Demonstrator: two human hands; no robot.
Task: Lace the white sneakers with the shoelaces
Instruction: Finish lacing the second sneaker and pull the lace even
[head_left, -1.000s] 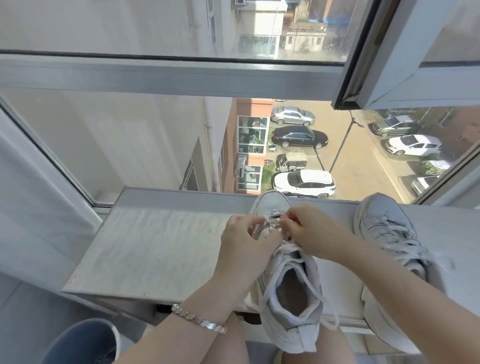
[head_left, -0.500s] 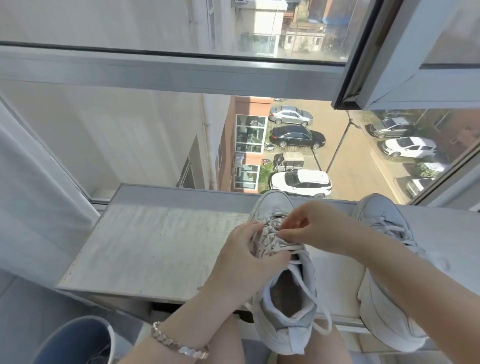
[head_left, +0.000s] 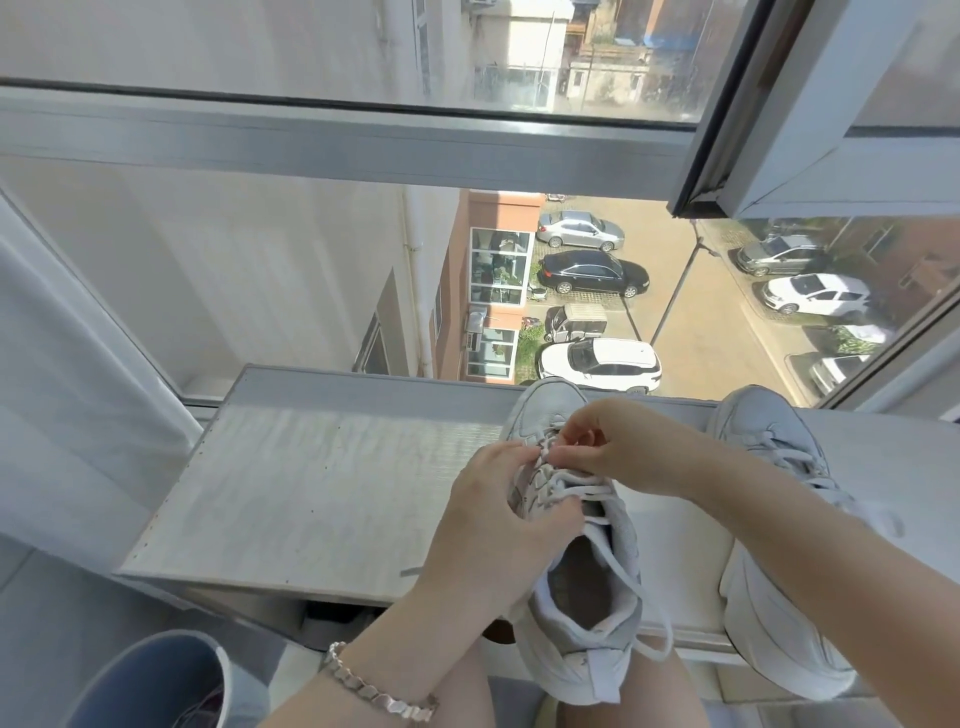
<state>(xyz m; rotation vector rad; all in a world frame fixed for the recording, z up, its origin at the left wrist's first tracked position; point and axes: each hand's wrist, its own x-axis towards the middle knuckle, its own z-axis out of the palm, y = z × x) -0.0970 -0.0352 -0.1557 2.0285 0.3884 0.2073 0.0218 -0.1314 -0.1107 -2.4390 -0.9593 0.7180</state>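
Observation:
A white sneaker (head_left: 582, 639) lies on the windowsill (head_left: 311, 493), toe pointing to the glass, heel hanging over the near edge. Its white shoelace (head_left: 623, 566) is threaded through the front eyelets, and loose ends trail over the opening and heel. My left hand (head_left: 493, 525) grips the sneaker's left side by the eyelets. My right hand (head_left: 623, 447) pinches the lace over the front eyelets, its fingertips close to those of the left hand. A second white sneaker (head_left: 779, 582), laced, lies to the right, partly behind my right forearm.
The sill's left half is bare grey board. Window glass and frame stand right behind the shoes, with an open sash (head_left: 831, 104) at the upper right. A blue bin (head_left: 150, 680) sits on the floor at lower left. My knees are under the sill's edge.
Both hands have stayed at the front eyelets. My right hand has shifted slightly left, its fingertips now close to my left thumb. The view has tilted a little.

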